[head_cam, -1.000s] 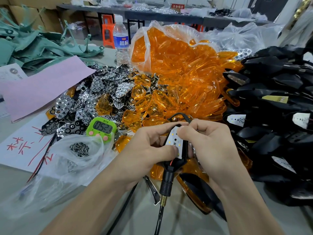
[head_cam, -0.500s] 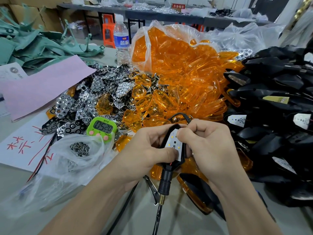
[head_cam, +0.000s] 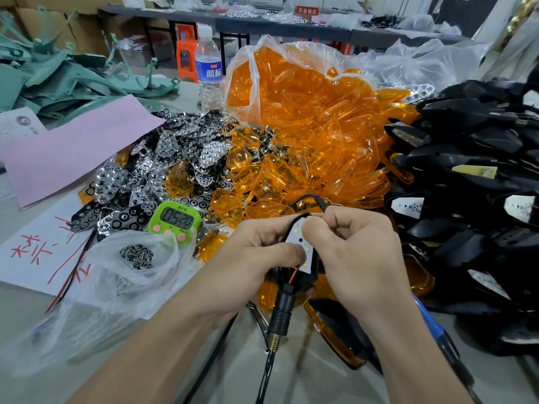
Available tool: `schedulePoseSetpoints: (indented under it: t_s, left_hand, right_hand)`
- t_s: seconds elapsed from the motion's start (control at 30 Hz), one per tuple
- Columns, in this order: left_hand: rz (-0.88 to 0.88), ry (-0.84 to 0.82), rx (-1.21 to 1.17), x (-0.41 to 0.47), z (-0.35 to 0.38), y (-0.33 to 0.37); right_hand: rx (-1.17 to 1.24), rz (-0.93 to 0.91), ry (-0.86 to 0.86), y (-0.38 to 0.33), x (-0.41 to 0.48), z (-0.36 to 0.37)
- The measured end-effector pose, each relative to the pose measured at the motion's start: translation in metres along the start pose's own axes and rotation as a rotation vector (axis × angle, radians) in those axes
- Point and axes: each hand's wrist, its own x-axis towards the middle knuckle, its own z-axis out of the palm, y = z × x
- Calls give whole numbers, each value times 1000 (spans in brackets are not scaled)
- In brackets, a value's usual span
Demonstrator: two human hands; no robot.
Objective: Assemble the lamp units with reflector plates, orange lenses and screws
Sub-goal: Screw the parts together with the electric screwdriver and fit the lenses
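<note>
— While both hands meet low in the head view, what do they hold?

— The left hand (head_cam: 253,258) curls round a black plastic lamp unit with a white LED board (head_cam: 297,246), its thumb lying on the board's left edge. The right hand (head_cam: 358,258) pinches the board's upper end between thumb and forefinger. The unit is held over the grey table (head_cam: 306,380), and its ribbed black stem and cable hang down between the wrists.

— Where do the other parts lie?

— Beyond the hands, a heap of clear orange plastic lenses (head_cam: 306,147) spills from a transparent bag. Left of it lies a pile of shiny chrome reflector plates (head_cam: 163,176). Near the left forearm, small dark metal screws (head_cam: 136,256) sit in a clear plastic bag, just below a lime-green digital timer (head_cam: 174,221) showing 05:20. Stacked black lamp housings (head_cam: 472,185) fill the right side.
</note>
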Motion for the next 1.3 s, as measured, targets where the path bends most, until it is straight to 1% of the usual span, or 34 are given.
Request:
schedulePoseSetpoints:
  t_s: [0.1, 0.2, 0.33, 0.5, 0.63, 0.77, 0.9, 1.03, 1.3]
  left_hand:
    - [24, 7, 25, 0, 1, 1]
    - [37, 35, 68, -1, 2, 0]
    - [34, 54, 65, -2, 4, -1]
    - [50, 118, 124, -3, 2, -3]
    - [-1, 181, 137, 0, 3, -4]
    - [-18, 171, 73, 1, 10, -5]
    - [16, 263, 163, 2, 10, -9]
    - [63, 255, 203, 2, 6, -5]
    - [69, 216, 213, 0, 4, -6]
  right_hand:
    - [13, 3, -31, 2, 1, -1]
    - [69, 15, -74, 4, 2, -2]
    - [144, 37, -117, 8, 5, -5]
    - [145, 24, -184, 9, 6, -6]
    - [123, 9, -151, 11, 6, -6]
    - [100, 8, -75, 12, 5, -4]
    - [24, -15, -61, 9, 1, -1]
    - [-4, -9, -98, 10, 1, 0]
    - [-64, -33, -95, 11, 0, 0]
